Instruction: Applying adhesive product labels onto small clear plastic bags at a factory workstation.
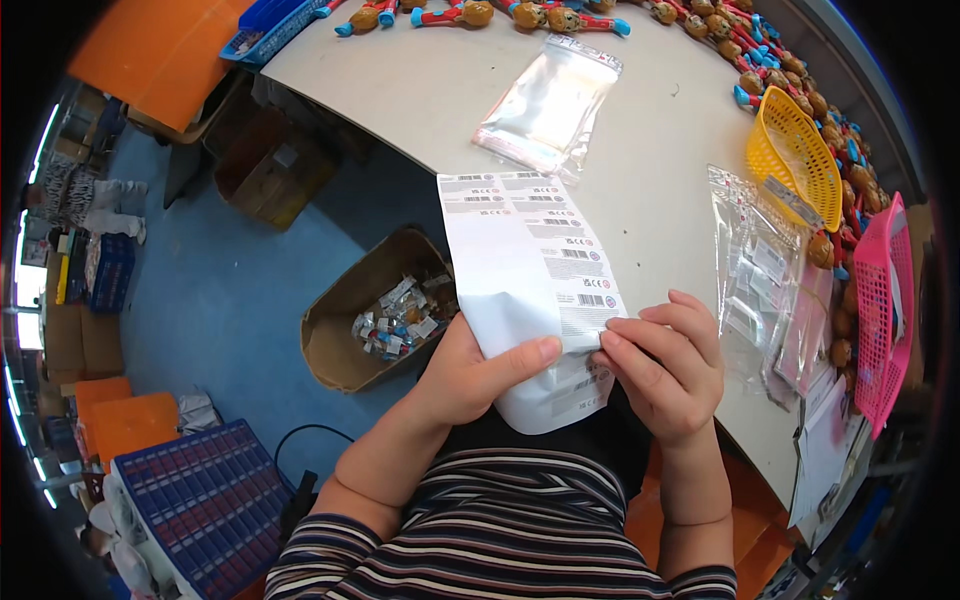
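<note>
A white sheet of printed stickers is held in front of me, its far end over the table edge and its near end curling down toward my lap. Part of its left side is bare backing. My left hand grips the left edge, thumb flat on top and the other fingers hidden underneath. At the right edge, the fingertips of my right hand pinch a sticker, whose edge looks slightly lifted. Just beyond the sheet, a stack of clear plastic bags lies on the table.
Doll-like figures with brown heads line the table's far and right sides. A yellow basket, filled clear bags and a pink basket stand at right. A cardboard box of packed items sits on the floor, left, near a blue crate.
</note>
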The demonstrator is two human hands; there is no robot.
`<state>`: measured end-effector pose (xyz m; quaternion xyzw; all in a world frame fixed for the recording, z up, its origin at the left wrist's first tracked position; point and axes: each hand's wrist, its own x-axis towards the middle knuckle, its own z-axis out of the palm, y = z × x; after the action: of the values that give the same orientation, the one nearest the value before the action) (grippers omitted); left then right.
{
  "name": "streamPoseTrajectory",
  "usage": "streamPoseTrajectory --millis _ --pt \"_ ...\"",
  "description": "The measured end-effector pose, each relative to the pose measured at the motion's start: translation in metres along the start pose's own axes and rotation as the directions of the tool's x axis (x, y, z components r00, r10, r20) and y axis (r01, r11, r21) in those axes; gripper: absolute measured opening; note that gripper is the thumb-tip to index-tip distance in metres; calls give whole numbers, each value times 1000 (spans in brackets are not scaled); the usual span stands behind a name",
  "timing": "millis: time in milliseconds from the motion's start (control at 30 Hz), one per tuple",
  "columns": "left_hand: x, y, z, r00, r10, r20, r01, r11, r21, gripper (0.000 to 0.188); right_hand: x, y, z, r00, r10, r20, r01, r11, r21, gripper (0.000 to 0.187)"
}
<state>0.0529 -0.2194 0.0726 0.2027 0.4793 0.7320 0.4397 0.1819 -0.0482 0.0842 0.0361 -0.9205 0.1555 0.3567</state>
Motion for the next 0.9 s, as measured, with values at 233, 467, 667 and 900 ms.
streamPoseTrajectory --millis 233,467,667,900 --pt "-3 -1 3 999 17 27 -17 1000 6 44 -5 4 1 994 -105 -16 104 994 -22 26" --pt "-3 -6 2 999 20 50 -23 999 50 39 -6 10 4 992 -117 -42 120 990 70 25" --pt "-3 -12 5 998 58 -32 -55 995 84 38 -12 9 -2 986 -164 35 163 986 22 26" --pt "-3 -10 5 996 82 -26 -76 981 181 37 -2 9 7 998 -46 -30 50 985 166 30"
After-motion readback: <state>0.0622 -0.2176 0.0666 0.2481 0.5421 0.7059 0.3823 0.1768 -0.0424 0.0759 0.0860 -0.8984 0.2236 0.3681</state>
